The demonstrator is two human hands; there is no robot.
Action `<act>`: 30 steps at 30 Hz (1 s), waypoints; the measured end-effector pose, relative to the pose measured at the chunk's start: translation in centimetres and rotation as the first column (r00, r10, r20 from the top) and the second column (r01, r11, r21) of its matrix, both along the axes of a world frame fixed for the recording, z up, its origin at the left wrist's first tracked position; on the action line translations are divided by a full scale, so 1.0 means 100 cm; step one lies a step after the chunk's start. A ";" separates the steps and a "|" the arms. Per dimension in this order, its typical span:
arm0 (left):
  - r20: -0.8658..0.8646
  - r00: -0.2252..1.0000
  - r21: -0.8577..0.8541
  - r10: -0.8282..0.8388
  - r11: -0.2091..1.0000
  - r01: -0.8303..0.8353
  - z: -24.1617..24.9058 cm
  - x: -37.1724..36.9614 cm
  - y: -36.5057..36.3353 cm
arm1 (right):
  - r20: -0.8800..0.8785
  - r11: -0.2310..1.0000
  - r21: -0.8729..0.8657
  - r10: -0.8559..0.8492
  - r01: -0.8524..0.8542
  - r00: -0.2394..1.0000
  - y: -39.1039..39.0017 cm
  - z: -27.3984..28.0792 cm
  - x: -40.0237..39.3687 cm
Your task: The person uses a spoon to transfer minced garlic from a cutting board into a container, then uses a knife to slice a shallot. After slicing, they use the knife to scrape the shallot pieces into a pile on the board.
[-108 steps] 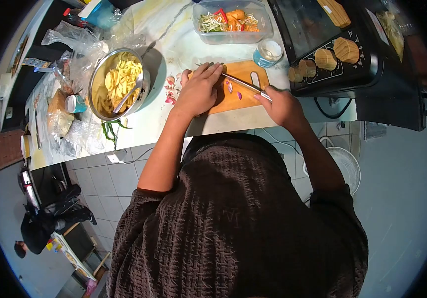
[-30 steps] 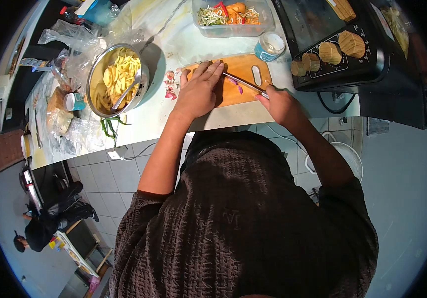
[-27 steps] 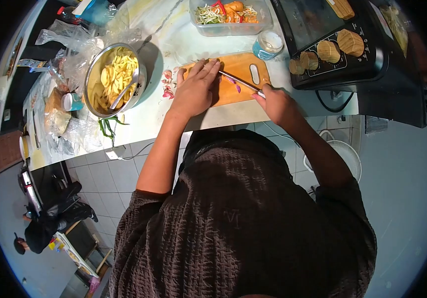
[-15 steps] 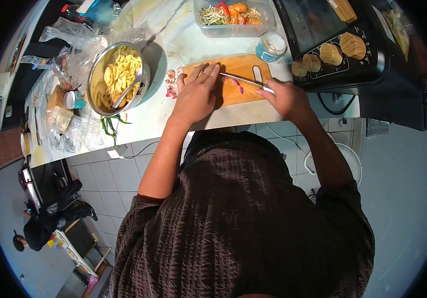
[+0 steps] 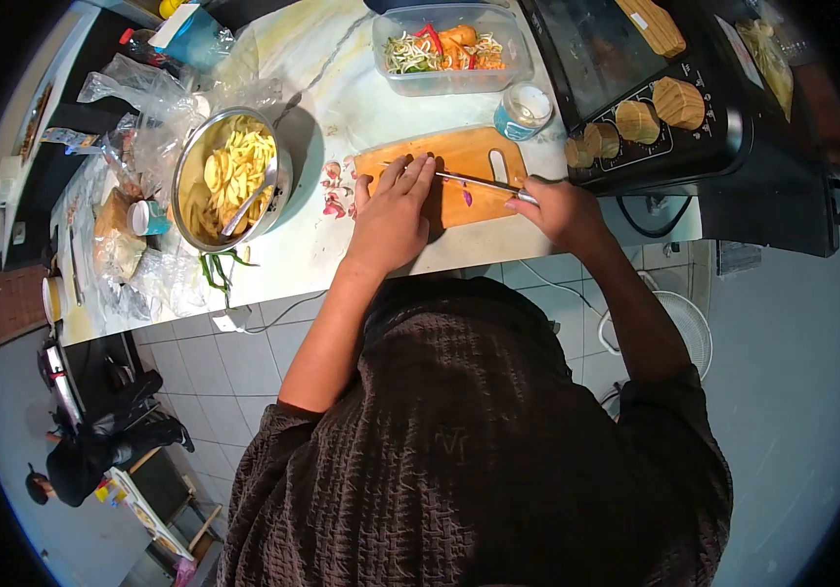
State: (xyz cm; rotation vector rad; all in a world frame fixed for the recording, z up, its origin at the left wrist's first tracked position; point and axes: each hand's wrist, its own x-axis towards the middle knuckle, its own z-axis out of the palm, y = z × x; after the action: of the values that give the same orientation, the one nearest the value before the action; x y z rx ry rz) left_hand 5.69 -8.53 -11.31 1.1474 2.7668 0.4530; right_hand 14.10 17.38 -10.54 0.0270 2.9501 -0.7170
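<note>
An orange cutting board (image 5: pixel 479 144) lies near the counter's front edge. My right hand (image 5: pixel 562 212) grips the handle of a knife (image 5: pixel 474 180), whose blade points left across the board. On the board's left part rests my left hand (image 5: pixel 391 210), palm down, its fingertips by the blade tip; whatever is under it is hidden. A small purple shallot piece (image 5: pixel 467 198) lies just below the blade. Left of the board are reddish peels (image 5: pixel 334 207).
A metal bowl (image 5: pixel 181 186) of yellow slices with a spoon stands at left, green chillies (image 5: pixel 213 269) below it. Behind are a plastic container (image 5: pixel 449 86) of vegetables and a jar (image 5: pixel 522 112). The black stove (image 5: pixel 713 166) is at right. A person (image 5: pixel 97 450) is far left.
The board, counter and both hands sit slightly lower in view. Fewer purple pieces show below the blade. The knife remains in my right hand.
</note>
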 end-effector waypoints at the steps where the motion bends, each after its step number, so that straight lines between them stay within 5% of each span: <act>1: -0.007 1.000 -0.011 0.003 1.000 -0.004 0.001 0.001 0.001 | 0.014 1.000 0.010 0.001 -0.001 1.000 0.002 -0.007 0.000; 11: -0.046 0.999 0.005 -0.003 1.000 0.003 -0.004 -0.003 0.007 | 0.143 0.998 -0.044 -0.027 0.034 0.989 -0.003 -0.010 0.003; 30: 0.005 1.000 0.017 0.010 1.000 -0.010 0.004 -0.007 -0.002 | 0.050 1.000 -0.012 0.006 -0.005 0.999 -0.002 0.020 -0.008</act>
State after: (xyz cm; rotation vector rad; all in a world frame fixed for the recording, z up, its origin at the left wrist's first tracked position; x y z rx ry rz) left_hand 4.98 -8.70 -10.92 1.1346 2.7712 0.4808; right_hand 13.28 17.13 -8.54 0.0352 2.8968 -0.7224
